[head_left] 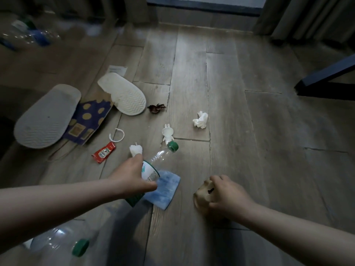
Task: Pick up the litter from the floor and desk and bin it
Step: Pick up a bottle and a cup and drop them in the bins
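Head view: the step in hand looks like gathering litter off the floor (240, 150), with both hands already loaded. The left hand (132, 175) is curled round the body of a clear plastic bottle (159, 158), whose green cap points away from the person. The bottle's base sits over the near-left edge of a blue sheet (165, 189) lying flat on the boards; whether the bottle is lifted clear of it I cannot tell. To the right of the blue sheet, and apart from it, the right hand (226, 194) is clenched round a crumpled tan wad (200, 195) low at the floor. Beyond the blue sheet lie a white rabbit figure (167, 133) and, further right, a balled tissue (200, 120). Beyond it to the left are a red ketchup sachet (103, 152), a broken white plastic ring (116, 135) and a dotted paper bag (90, 120) half under two upturned slippers (46, 116). A second bottle (63, 244) lies nearer the person than the blue sheet, to its left. No bin shows, so the next move likely calls for carrying both loads out of this view to wherever it stands. Neither hand has a free finger for more scraps, and the blue sheet and the rest would wait for a later pass.
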### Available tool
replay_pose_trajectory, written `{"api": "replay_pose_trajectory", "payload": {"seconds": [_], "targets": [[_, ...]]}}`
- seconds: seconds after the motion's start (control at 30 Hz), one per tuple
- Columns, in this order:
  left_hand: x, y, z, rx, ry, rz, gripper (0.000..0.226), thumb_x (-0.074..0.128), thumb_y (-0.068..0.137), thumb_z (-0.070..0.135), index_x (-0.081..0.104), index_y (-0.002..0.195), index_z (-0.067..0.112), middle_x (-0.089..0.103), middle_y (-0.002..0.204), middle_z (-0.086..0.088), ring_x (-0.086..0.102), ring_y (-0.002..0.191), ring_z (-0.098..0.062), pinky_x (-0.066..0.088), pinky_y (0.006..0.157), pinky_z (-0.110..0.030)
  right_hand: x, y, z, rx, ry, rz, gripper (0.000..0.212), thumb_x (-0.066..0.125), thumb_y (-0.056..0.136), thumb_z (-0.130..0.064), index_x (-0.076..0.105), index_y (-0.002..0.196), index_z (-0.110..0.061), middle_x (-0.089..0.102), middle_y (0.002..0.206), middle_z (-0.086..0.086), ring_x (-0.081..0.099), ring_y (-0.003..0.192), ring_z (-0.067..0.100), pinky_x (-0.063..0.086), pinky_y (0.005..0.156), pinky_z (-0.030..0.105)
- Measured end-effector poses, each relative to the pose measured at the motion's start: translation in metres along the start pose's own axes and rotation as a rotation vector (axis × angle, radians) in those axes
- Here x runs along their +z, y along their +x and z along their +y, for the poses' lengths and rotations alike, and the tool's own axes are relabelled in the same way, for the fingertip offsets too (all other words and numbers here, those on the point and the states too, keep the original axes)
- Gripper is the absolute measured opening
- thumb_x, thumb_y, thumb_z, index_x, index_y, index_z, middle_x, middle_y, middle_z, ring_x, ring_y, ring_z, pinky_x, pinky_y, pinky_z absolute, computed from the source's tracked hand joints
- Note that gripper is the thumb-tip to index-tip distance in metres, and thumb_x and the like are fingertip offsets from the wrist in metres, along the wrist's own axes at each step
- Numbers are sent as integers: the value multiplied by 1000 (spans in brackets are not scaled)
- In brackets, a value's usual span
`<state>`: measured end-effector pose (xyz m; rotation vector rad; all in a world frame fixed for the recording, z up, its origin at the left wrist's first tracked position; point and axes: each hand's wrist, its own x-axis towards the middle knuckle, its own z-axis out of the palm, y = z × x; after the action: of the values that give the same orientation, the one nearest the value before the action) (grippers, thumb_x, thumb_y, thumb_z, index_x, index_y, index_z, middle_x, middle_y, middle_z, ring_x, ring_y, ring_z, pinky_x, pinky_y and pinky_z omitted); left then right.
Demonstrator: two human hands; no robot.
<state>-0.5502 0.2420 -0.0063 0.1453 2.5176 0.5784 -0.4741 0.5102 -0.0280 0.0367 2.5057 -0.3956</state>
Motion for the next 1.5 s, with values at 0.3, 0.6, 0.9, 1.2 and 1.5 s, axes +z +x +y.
{"api": "replay_pose_trajectory", "payload": {"seconds": [0.3, 0.6, 0.9, 1.2, 1.5], "targets": [[-16, -5, -45, -74, -22, 75, 57, 76, 61, 49, 45, 101, 24, 58, 93, 4, 60, 79, -12, 55, 69, -35, 6, 19, -41, -73, -70, 62, 64, 62, 81, -40, 35, 137, -23, 44, 130, 2, 54, 106, 22, 43, 78, 29], [-17, -8, -66, -145, -10, 74, 59, 75, 59, 52, 44, 99, 24, 51, 88, 9, 54, 76, -7, 50, 62, -29, 36, 31, -68, -202, -107, 9, 120, 62, 68, -73, -26, 144, -42, -29, 156, -1, -22, 144, 29, 6, 117, 54], [-22, -9, -83, -189, -31, 58, 63, 74, 64, 53, 41, 109, 26, 52, 100, 4, 55, 82, -9, 53, 68, -30, 47, 68, -95, -382, -319, 76, 115, 51, 67, -83, -12, 149, -32, 7, 159, 9, 10, 144, 32, -2, 116, 55], [-17, -6, -85, -190, -11, 46, 67, 74, 62, 56, 41, 112, 26, 52, 103, 4, 55, 85, -11, 49, 63, -27, 30, 58, -96, -421, -61, 121, 76, 64, 77, -53, 29, 141, -31, 38, 130, -3, 39, 116, 17, 34, 103, 35], [-23, 3, -78, -201, 25, 111, 62, 76, 60, 55, 44, 104, 25, 55, 93, 6, 57, 77, -9, 48, 57, -27, 5, 42, -72, -381, -78, 191, 54, 59, 88, -40, 40, 137, -28, 41, 129, -6, 39, 118, 13, 34, 101, 27]]}}
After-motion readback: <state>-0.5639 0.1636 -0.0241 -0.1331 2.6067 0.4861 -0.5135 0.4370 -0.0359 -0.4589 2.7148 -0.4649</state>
